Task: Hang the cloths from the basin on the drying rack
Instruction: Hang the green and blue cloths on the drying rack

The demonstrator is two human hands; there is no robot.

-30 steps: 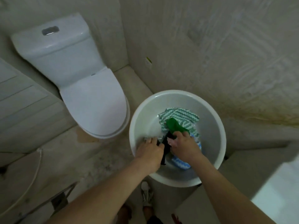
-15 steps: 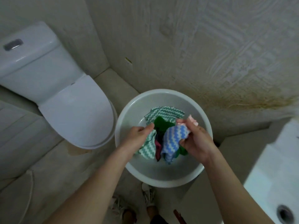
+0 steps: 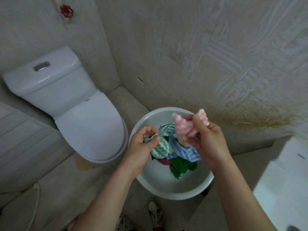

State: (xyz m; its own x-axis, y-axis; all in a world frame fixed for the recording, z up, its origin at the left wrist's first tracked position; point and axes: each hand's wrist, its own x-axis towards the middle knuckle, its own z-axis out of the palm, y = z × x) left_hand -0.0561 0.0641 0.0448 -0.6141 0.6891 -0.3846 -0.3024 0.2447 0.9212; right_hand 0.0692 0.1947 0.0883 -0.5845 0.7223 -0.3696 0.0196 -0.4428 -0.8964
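Observation:
A round white basin (image 3: 168,185) stands on the floor by the wall. Above it, my left hand (image 3: 141,147) grips a teal-and-white zigzag cloth (image 3: 160,146). My right hand (image 3: 206,142) holds a bunch of cloths lifted over the basin: a pink-and-white cloth (image 3: 185,129) on top and a blue-and-white zigzag cloth (image 3: 185,151) below it. A plain green cloth (image 3: 180,166) and a dark red cloth (image 3: 164,161) hang under the bunch, just above the basin's bottom. No drying rack is in view.
A white toilet (image 3: 83,120) with its lid down stands left of the basin. A textured, stained wall (image 3: 216,64) rises behind the basin. A white sink (image 3: 283,189) edge shows at the right. My shoes (image 3: 154,212) are below the basin.
Both hands have risen out of the basin with the bunched cloths. The pink-and-white cloth now shows on top in my right hand. The view has tilted up the wall.

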